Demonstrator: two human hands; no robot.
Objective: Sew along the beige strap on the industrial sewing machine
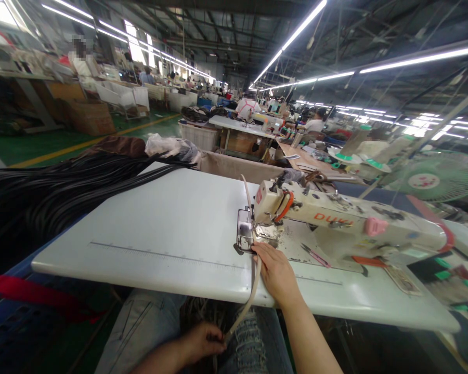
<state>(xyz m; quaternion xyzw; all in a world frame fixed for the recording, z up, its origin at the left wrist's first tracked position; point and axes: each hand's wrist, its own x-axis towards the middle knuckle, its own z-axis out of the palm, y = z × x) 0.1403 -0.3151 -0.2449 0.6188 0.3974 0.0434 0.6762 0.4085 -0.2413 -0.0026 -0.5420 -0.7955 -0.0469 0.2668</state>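
Observation:
A thin beige strap (251, 293) runs from below the table edge, up over the white table (164, 228), under the needle of a cream sewing machine (335, 221), and on behind it. My right hand (275, 272) lies on the table just in front of the presser foot, fingers pressed down on the strap. My left hand (203, 340) is below the table edge over my lap, fingers closed in a pinch on the strap's lower end.
A big heap of black straps (42, 197) lies at the table's left. A green fan (439, 179) stands at the right, thread cones (354, 148) behind the machine. Small scissors (315, 255) lie on the machine bed. Other workers sit at distant tables.

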